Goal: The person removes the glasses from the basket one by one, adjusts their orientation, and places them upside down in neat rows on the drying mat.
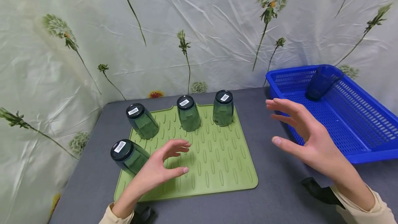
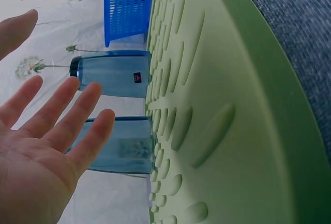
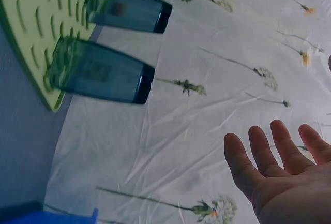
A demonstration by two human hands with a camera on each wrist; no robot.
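Several tinted drinking glasses stand upside down on a green ribbed mat [image 1: 214,161], with white labels on their bases. In the back row are a left glass [image 1: 143,122], a middle glass [image 1: 189,115] and a right glass [image 1: 223,110]. The front-left glass [image 1: 132,156] is partly covered by my left hand [image 1: 158,167], which is raised over the mat with fingers apart and nothing held. My right hand [image 1: 306,136] hovers, relaxed and holding nothing, between the mat and a blue basket [image 1: 345,130]. Inside that basket another glass [image 1: 321,82] leans near the back wall.
The grey tabletop [image 1: 199,213] carries the mat and the basket. Behind it hangs a pale, wrinkled sheet [image 1: 224,40] printed with dandelions. The basket's near rim [image 1: 377,156] rises to the right of my right hand.
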